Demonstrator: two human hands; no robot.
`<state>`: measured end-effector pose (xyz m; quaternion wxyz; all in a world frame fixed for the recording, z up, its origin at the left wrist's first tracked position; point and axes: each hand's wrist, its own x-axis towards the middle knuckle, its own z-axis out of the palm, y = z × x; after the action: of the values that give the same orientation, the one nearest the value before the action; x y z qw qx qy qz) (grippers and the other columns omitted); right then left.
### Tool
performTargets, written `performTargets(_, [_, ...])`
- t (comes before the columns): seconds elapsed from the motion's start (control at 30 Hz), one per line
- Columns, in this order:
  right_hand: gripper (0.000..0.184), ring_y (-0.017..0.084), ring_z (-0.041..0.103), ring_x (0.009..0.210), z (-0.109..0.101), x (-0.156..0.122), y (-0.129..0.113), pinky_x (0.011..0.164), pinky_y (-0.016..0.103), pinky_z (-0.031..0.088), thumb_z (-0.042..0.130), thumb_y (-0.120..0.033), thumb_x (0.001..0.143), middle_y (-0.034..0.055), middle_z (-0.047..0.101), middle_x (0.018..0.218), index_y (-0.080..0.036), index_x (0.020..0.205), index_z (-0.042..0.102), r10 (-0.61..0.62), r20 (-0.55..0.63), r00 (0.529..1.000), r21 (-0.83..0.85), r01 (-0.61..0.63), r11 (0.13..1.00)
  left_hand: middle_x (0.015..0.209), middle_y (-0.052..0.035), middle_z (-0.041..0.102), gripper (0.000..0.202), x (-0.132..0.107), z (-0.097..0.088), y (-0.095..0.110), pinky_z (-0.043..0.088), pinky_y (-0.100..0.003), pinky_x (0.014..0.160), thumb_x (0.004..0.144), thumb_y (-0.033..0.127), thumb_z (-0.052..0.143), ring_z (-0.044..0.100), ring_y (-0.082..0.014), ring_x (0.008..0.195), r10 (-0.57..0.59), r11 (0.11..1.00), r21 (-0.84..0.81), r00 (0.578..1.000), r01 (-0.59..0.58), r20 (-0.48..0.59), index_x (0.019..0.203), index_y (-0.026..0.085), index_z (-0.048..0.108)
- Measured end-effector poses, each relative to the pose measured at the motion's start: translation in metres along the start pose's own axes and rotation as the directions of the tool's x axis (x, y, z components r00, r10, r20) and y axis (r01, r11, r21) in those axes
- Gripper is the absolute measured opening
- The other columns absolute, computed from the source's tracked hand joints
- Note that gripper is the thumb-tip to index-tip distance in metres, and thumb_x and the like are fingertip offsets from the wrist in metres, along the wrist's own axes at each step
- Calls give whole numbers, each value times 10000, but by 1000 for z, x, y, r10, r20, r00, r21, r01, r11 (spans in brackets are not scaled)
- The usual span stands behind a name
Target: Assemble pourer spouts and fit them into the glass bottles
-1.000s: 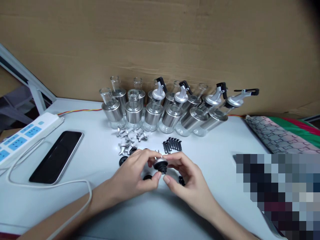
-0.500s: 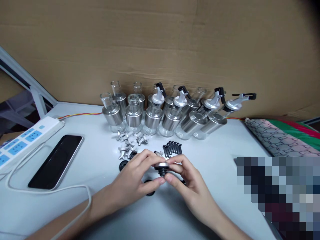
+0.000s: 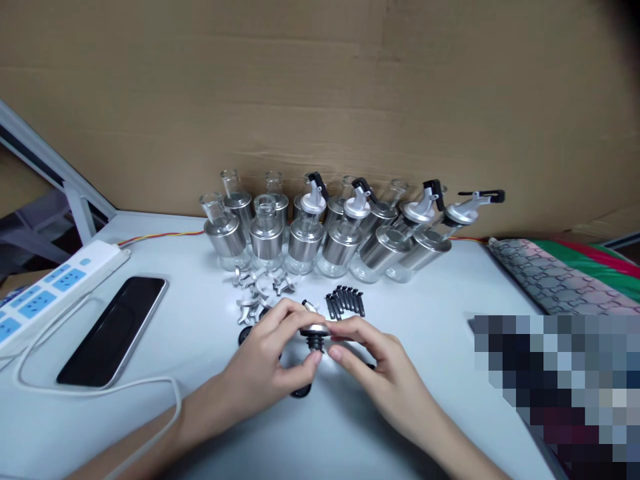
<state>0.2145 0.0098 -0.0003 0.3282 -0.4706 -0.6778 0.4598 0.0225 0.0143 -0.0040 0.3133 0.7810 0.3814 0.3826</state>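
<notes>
My left hand (image 3: 265,363) and my right hand (image 3: 373,360) meet over the white table (image 3: 430,333), both pinched on one small pourer cap (image 3: 315,335) with a silver top and a black ribbed stopper below. Just beyond my fingers lie a row of small black levers (image 3: 345,300) and a pile of silver spout pieces (image 3: 257,288). Black rubber stoppers (image 3: 245,333) lie beside and under my left hand. At the back stand several glass bottles with steel sleeves (image 3: 300,233); the right ones carry fitted pourers (image 3: 465,208).
A black phone (image 3: 113,330) lies at the left beside a white power strip (image 3: 47,287) with blue sockets, its white cable (image 3: 125,387) looping toward my left forearm. A cardboard wall (image 3: 320,100) backs the table. Patterned fabric (image 3: 560,270) lies at the right.
The view has tipped slightly, so everything sits lower in frame. My fingers have shifted on the cap, which now stands with its silver top up and black stopper down.
</notes>
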Motion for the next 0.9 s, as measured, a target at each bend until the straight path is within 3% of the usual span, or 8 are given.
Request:
performTargets(0.17, [203, 196, 621, 777, -12, 7, 2, 711, 317, 482, 529, -233, 909, 59, 700, 834, -186, 992, 707, -166, -37, 985, -280, 150, 948, 991, -32, 530, 284, 3, -3, 0, 455, -260, 856, 823, 104, 510, 548, -148, 939, -52, 999, 13, 998, 52, 28, 1087, 207, 537])
performTargets(0.27, [247, 221, 563, 715, -21, 11, 8, 673, 358, 467, 505, -194, 913, 82, 645, 722, -129, 998, 726, -232, -61, 971, -522, 167, 836, 945, -24, 477, 287, 4, -3, 0, 462, -252, 809, 769, 76, 496, 527, -140, 872, -78, 995, 60, 997, 77, 13, 1022, 203, 545])
performTargets(0.37, [285, 251, 532, 736, -23, 12, 14, 657, 392, 461, 523, -186, 898, 94, 605, 720, -111, 1104, 705, -206, -7, 978, -673, 148, 725, 910, -19, 433, 278, 3, -2, 0, 462, -241, 776, 739, 54, 472, 507, -139, 847, -91, 991, 96, 996, 91, -7, 966, 198, 542])
performTargets(0.6, [293, 274, 537, 795, -10, 9, 15, 680, 422, 452, 579, -211, 876, 94, 606, 794, -159, 1144, 685, -70, 85, 994, -742, 110, 661, 933, -17, 509, 302, 1, -2, -1, 448, -242, 815, 774, 38, 434, 541, -139, 880, -111, 992, 72, 993, 107, 48, 1006, 212, 516])
performTargets(0.73, [177, 255, 554, 806, -12, 9, 10, 706, 403, 444, 566, -190, 886, 75, 623, 786, -188, 943, 734, -32, 98, 995, -692, 92, 716, 1026, -15, 568, 381, -1, -1, -2, 432, -258, 875, 775, 39, 456, 554, -149, 961, -148, 987, 76, 988, 144, 48, 1103, 233, 461])
performTargets(0.83, [163, 252, 568, 797, -14, 9, 8, 705, 399, 433, 584, -177, 873, 66, 635, 768, -170, 761, 703, -7, 71, 997, -708, 55, 704, 1008, -12, 567, 361, -1, -2, -2, 432, -257, 876, 764, 23, 438, 554, -146, 965, -138, 989, 67, 988, 134, 62, 1058, 228, 472])
performTargets(0.9, [131, 251, 584, 792, -15, 10, 8, 704, 396, 436, 613, -165, 850, 61, 645, 760, -161, 735, 675, 23, 34, 999, -725, 9, 689, 999, -19, 551, 332, 0, -2, -2, 438, -260, 876, 757, 14, 424, 553, -146, 965, -119, 992, 59, 990, 114, 82, 1008, 220, 491])
